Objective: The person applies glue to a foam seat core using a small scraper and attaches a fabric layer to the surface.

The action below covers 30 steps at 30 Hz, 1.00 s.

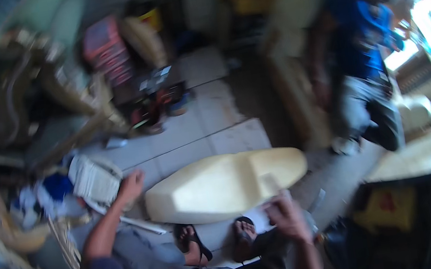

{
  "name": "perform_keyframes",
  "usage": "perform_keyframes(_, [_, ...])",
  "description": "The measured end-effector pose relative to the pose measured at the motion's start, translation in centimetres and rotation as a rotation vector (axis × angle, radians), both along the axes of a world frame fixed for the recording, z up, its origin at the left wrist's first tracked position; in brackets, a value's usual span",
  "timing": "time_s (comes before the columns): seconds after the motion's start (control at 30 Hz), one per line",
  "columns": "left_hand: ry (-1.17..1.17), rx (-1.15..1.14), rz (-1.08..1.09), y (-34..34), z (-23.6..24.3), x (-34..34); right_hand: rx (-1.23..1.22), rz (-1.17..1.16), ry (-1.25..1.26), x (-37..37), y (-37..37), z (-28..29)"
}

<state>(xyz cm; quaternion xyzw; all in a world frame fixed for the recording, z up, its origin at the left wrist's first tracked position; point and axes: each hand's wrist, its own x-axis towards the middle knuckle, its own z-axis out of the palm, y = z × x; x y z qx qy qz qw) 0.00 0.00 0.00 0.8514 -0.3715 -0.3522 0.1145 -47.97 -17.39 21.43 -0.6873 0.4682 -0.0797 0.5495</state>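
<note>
On the tiled floor in front of my feet lies a long cream motorcycle seat foam (207, 190), broad at the left and narrowing to a raised right end. My left hand (131, 187) hovers by its left end, apart from it, beside a pale ribbed pad; blur hides how its fingers lie. My right hand (289, 216) is at the foam's near right edge, its fingers bent and smeared by motion. A faint, flat, pale shape rises from those fingers over the foam; its kind cannot be made out.
A person in a blue shirt (352, 32) is at the right. The ribbed pad (95, 179) and blue-and-white cloths (57, 187) lie left. Shoes (152, 113) and a red stack (105, 51) stand farther back. A dark bin-like box (403, 251) with a yellow container (391, 208) is near right.
</note>
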Motion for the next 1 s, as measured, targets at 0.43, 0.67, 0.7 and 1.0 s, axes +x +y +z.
perform_keyframes(0.43, [-0.807, 0.121, -0.063, 1.9, -25.2, 30.5, 0.076, -0.391, 0.121, -1.7, 9.1, -9.6])
perform_keyframes(0.67, [-1.319, -0.259, -0.397, 5.3, -33.4, 24.3, 0.01, -0.453, 0.308, -1.0, 10.9, -10.6])
perform_keyframes(0.7, [-1.132, -0.212, -0.327, 6.5, -31.3, 26.3, 0.025, -0.394, 0.224, -0.8, 10.6, -11.0])
perform_keyframes(1.0, [-0.378, -0.717, -0.001, 6.8, -9.4, 8.6, 0.178, -0.471, -0.078, -6.0, 10.5, -18.0])
